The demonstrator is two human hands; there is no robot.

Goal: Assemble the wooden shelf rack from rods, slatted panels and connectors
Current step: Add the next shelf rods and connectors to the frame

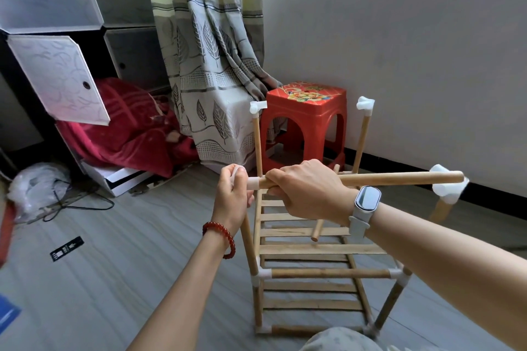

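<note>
Starting at the left, we see the left hand with its grip curled round a white connector at the near upper corner of the rack, which stands on the floor. Just beside it the right hand wraps its grip round a wooden rod whose end sits in that connector. Farther right, the rod's free end passes in front of another corner connector; a red stool stands behind the rack.

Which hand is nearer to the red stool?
Right. The right hand, gripping the rod, is just below the red stool; the left hand is further left.
</note>
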